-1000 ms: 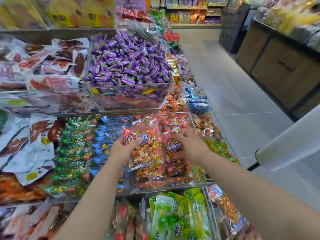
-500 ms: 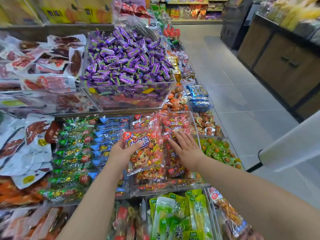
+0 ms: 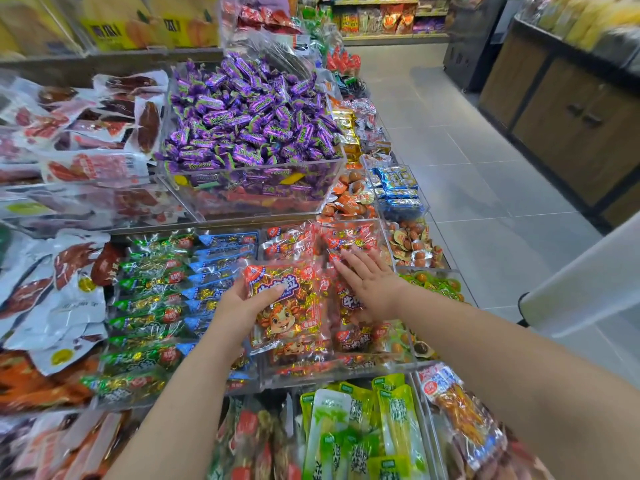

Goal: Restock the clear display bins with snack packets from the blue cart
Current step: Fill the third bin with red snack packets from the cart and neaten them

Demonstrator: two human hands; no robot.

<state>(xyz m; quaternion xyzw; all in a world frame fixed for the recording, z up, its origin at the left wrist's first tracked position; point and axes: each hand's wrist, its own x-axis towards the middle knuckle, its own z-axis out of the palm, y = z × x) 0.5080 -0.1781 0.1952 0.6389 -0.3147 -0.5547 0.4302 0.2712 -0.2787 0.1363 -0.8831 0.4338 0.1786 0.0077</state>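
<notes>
My left hand (image 3: pixel 239 306) grips the left edge of a red cartoon-cow snack packet (image 3: pixel 287 303), held tilted over a clear display bin (image 3: pixel 332 370) of like red packets. My right hand (image 3: pixel 370 284) lies flat, fingers straight, pressing on the red packets (image 3: pixel 349 237) stacked in the right half of that bin. The blue cart is out of view.
A raised clear bin of purple candies (image 3: pixel 249 126) stands behind. Green and blue packets (image 3: pixel 156 299) fill the bin to the left, green stick packs (image 3: pixel 363 427) the bin in front. Small egg snacks (image 3: pixel 412 244) lie to the right, beside the tiled aisle (image 3: pixel 485 188).
My right hand has slid forward over the right-hand stack and flattened its fingers. My left hand keeps its grip on the cow packet, nearly unmoved.
</notes>
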